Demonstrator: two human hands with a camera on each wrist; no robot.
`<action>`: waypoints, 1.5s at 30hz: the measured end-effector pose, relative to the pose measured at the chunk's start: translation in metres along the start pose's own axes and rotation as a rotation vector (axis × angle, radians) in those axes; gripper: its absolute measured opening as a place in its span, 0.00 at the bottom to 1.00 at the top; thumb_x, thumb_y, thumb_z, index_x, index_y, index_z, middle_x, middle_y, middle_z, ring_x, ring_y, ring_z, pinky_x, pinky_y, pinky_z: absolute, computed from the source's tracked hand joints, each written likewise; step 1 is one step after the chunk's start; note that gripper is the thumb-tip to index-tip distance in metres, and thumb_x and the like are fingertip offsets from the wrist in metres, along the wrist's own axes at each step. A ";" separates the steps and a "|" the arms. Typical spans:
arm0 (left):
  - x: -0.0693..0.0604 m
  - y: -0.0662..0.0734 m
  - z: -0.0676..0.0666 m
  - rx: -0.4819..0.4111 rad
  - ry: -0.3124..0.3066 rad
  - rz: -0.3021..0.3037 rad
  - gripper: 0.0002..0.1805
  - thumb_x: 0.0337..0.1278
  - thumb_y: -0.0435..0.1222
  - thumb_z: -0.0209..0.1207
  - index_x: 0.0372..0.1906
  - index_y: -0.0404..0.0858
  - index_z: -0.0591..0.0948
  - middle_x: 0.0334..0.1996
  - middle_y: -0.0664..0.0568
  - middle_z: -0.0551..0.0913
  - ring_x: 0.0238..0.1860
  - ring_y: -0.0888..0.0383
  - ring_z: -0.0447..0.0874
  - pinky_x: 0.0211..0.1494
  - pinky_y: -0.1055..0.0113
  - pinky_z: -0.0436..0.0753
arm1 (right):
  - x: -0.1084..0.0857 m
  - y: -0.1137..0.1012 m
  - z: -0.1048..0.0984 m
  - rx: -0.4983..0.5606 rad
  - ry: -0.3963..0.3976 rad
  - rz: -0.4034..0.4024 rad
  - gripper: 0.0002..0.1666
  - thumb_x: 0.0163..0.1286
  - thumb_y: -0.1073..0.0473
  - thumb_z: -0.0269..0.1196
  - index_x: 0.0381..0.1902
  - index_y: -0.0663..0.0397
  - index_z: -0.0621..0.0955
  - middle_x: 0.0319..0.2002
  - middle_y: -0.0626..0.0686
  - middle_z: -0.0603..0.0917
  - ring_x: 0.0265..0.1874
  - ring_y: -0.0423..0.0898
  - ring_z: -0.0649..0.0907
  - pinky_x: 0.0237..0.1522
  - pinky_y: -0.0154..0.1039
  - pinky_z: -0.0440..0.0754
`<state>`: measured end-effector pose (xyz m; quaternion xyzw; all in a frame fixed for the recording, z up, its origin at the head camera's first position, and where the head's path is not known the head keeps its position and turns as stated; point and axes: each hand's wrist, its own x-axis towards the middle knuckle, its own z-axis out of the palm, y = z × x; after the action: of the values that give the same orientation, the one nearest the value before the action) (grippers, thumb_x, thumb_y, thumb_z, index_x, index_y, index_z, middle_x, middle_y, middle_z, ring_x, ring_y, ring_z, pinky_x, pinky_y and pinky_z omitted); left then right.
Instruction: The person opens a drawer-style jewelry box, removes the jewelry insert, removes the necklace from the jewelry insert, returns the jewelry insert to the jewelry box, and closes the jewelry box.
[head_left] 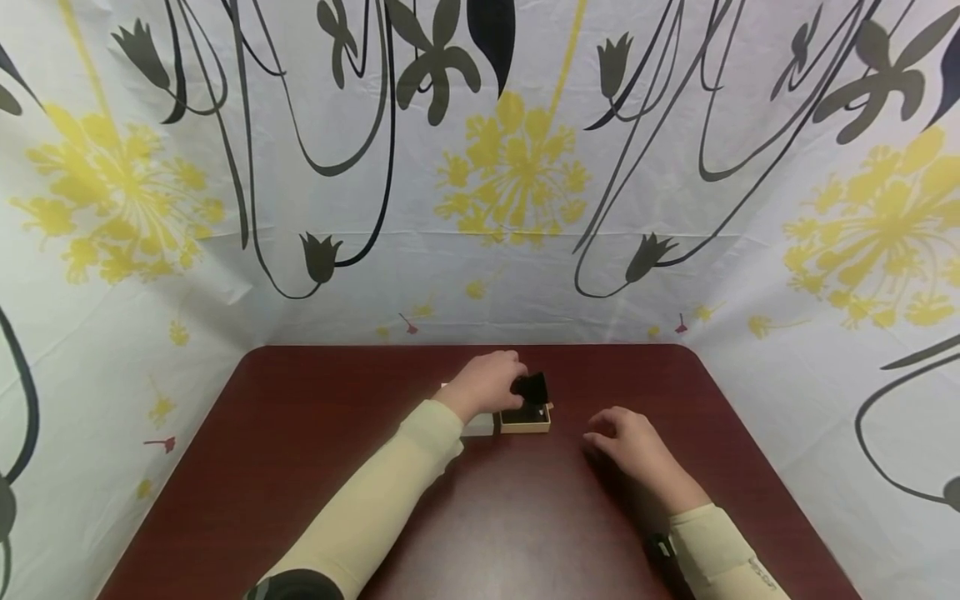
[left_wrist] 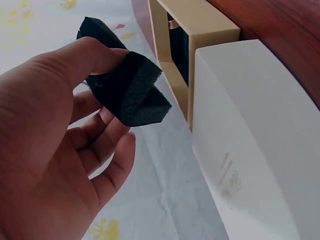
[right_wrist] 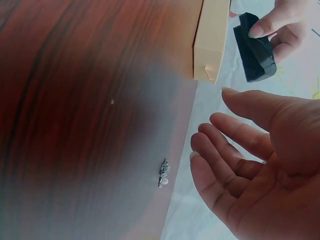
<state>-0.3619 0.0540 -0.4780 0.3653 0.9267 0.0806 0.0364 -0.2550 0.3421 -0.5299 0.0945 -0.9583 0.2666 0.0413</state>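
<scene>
My left hand [head_left: 486, 385] pinches a folded black foam pad [left_wrist: 125, 90] between thumb and fingers. The pad is held above a small cream-coloured box tray [head_left: 525, 428] with a dark inside. Against the tray's left side is a white box sleeve [left_wrist: 250, 130], partly hidden by the left hand in the head view. Right of the box, my right hand [head_left: 633, 450] holds nothing, its fingers loosely bent and thumb apart. Near it in the right wrist view, a small silvery, sparkling ornament [right_wrist: 164, 172] lies on the table.
The dark red wooden table [head_left: 300, 450] has rounded far corners. White cloth [head_left: 360, 200] with yellow and grey flowers hangs behind it and at both sides. A small ribbon tab [right_wrist: 209, 73] sticks out from the tray's end.
</scene>
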 end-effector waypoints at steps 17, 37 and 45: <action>0.007 0.001 0.019 0.077 -0.003 -0.011 0.26 0.70 0.47 0.72 0.69 0.45 0.87 0.58 0.52 0.84 0.58 0.55 0.85 0.56 0.58 0.87 | -0.004 0.003 0.000 -0.007 0.018 -0.027 0.10 0.73 0.59 0.76 0.49 0.57 0.91 0.47 0.54 0.90 0.47 0.56 0.89 0.50 0.58 0.86; 0.008 0.006 0.030 0.102 0.000 -0.038 0.23 0.65 0.46 0.76 0.62 0.44 0.89 0.53 0.52 0.84 0.53 0.55 0.84 0.52 0.57 0.88 | -0.006 0.004 -0.002 -0.014 0.020 -0.010 0.09 0.72 0.58 0.76 0.47 0.55 0.92 0.45 0.52 0.90 0.46 0.54 0.88 0.50 0.57 0.86; 0.008 0.008 0.031 0.121 -0.007 -0.036 0.26 0.64 0.47 0.77 0.64 0.45 0.88 0.53 0.52 0.85 0.53 0.55 0.85 0.53 0.57 0.88 | -0.007 0.003 -0.002 -0.010 0.017 -0.008 0.10 0.72 0.58 0.76 0.47 0.55 0.92 0.46 0.52 0.90 0.46 0.54 0.89 0.50 0.57 0.86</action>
<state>-0.3583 0.0686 -0.5073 0.3504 0.9361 0.0227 0.0191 -0.2491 0.3470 -0.5306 0.0958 -0.9588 0.2624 0.0509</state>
